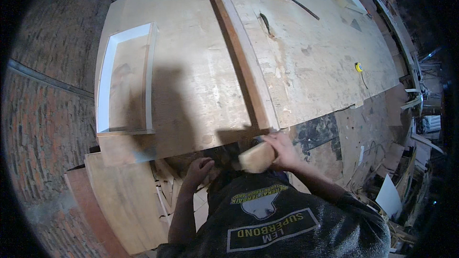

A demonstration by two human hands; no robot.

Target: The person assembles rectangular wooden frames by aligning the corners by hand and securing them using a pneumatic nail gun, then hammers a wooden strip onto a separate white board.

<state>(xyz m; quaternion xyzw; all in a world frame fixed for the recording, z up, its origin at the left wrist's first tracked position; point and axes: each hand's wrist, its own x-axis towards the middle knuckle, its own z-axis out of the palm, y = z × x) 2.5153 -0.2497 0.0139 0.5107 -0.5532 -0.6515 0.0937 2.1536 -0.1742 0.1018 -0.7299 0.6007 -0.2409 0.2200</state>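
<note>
My right hand (283, 151) is wrapped around a pale wooden block (258, 158), held in front of my body just off the table's near edge. The block is slightly blurred, and its far side is partly hidden. Close to that hand is the near end of a long wooden beam (244, 62), which lies across the plywood tabletop (191, 43) from far to near. Left of the block, my left hand (200, 169) hangs by the table edge with its fingers curled in and nothing showing in them.
A shallow white-edged frame (150, 76) lies on the tabletop's left. On the right are a hammer (302, 7), a dark spiral-shaped piece (265, 22) and a yellow tape measure (358, 67). Plywood panels (119, 200) stand at the lower left, near a brick wall (43, 110). Scrap wood (406, 205) clutters the right.
</note>
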